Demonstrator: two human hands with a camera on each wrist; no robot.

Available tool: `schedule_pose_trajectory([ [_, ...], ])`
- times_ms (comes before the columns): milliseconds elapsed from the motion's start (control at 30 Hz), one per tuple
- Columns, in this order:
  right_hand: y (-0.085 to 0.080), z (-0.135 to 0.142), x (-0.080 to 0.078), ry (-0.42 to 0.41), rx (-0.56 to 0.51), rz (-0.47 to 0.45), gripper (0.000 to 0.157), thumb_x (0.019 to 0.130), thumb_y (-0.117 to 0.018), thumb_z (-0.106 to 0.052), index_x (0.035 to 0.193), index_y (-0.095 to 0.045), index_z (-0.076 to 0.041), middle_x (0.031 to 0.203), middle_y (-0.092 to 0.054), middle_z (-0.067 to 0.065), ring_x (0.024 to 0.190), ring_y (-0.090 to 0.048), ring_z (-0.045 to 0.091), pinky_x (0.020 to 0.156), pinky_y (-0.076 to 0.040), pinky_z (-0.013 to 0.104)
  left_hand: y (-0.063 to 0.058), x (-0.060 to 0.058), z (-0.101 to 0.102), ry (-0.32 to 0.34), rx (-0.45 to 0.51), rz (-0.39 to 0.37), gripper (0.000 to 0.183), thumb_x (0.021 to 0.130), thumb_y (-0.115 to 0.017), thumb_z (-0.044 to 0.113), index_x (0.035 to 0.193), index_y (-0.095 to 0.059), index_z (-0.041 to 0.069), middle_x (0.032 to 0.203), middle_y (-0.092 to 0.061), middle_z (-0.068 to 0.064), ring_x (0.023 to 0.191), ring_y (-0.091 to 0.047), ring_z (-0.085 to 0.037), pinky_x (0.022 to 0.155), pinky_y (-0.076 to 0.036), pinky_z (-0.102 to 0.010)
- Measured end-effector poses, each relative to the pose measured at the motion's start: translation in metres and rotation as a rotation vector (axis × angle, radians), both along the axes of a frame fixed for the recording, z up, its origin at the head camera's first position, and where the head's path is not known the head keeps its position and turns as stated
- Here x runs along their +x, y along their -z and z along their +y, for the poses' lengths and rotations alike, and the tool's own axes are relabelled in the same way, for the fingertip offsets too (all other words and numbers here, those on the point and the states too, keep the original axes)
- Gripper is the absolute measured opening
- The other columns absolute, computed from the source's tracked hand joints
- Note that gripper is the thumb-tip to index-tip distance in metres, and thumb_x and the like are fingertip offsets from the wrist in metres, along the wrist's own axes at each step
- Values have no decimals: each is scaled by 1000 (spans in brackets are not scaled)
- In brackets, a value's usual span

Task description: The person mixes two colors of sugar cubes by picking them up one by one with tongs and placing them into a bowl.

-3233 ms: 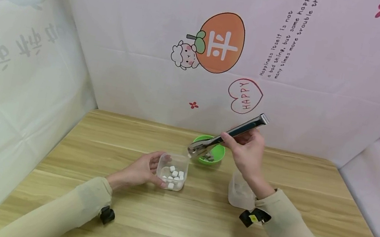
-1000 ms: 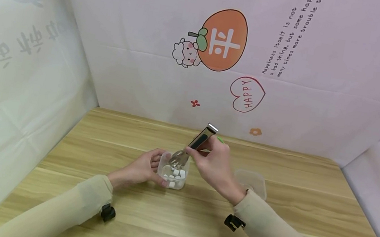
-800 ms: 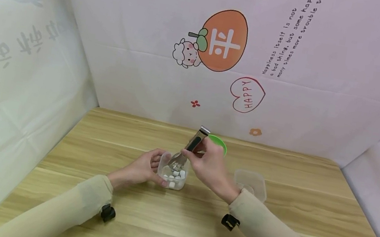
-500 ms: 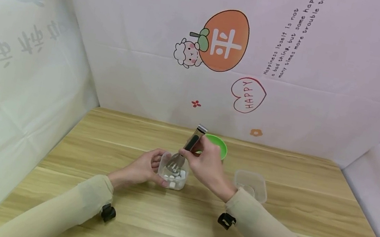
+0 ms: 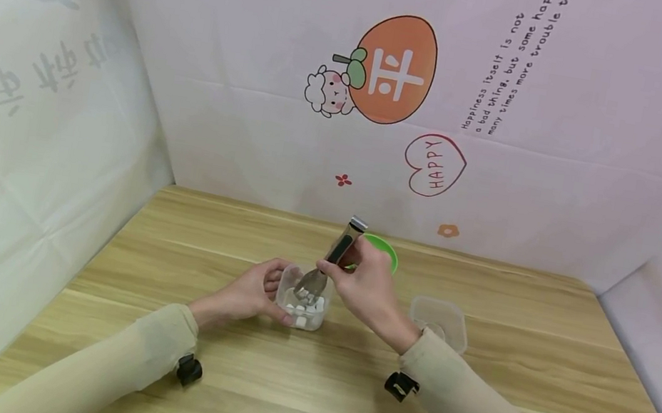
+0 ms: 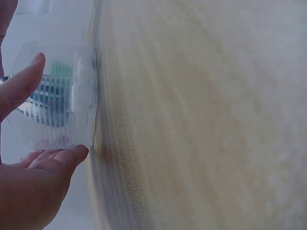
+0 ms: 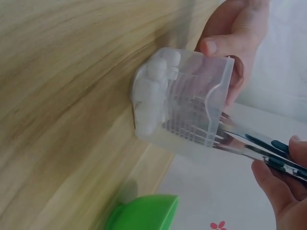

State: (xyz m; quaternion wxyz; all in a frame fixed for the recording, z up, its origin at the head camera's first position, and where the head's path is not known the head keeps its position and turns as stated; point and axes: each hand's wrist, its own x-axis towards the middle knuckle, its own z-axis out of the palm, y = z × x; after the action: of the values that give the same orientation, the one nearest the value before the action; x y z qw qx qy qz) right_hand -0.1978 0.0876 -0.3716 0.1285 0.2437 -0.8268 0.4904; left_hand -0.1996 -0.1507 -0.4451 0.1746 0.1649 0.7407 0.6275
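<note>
My left hand (image 5: pixel 252 294) grips a clear plastic container (image 5: pixel 318 320) by its left side, thumb in front and fingers behind. Several small white cubes (image 5: pixel 300 321) lie on its floor, also visible through the wall in the right wrist view. In my right hand (image 5: pixel 371 289) are metal tongs (image 5: pixel 343 243) with dark grip inlays, pinched between thumb and fingers. They slant down to the left, and their slotted heads (image 7: pixel 192 115) are inside the container above the cubes. Through the left wrist view's clear wall, the tong heads (image 6: pixel 50 103) show beside my left thumb (image 6: pixel 26 81).
Behind my right hand stands a green bowl (image 5: pixel 387 250), partly hidden by it. A second clear container (image 5: pixel 443 318) sits to the right, near my right wrist. The wooden table (image 5: pixel 276 386) meets a printed cloth backdrop (image 5: pixel 237 141) at its rear edge.
From above the green bowl, with a small white piece at their tips, the tongs have moved left and down into the container. My left hand has kept its hold there.
</note>
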Motion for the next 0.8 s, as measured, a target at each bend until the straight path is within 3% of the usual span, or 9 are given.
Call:
schedule_pose_trajectory([
  [233, 3, -1, -1, 7, 38, -24, 23, 90, -85, -4, 100, -64, -7, 86, -74, 0, 75, -71, 12, 65, -63, 28, -1, 1, 0, -11, -8, -5, 91, 76, -92, -4, 151, -41, -4, 147, -56, -21, 141, -51, -39, 117, -45, -46],
  [800, 6, 0, -2, 1, -25, -41, 23, 89, -84, -2, 102, -65, -6, 89, -74, 3, 77, -72, 14, 69, -64, 28, 0, 0, -1, -1, -16, 7, 91, 77, -93, -1, 152, -41, -3, 147, -56, -20, 140, -51, -38, 116, -45, -46],
])
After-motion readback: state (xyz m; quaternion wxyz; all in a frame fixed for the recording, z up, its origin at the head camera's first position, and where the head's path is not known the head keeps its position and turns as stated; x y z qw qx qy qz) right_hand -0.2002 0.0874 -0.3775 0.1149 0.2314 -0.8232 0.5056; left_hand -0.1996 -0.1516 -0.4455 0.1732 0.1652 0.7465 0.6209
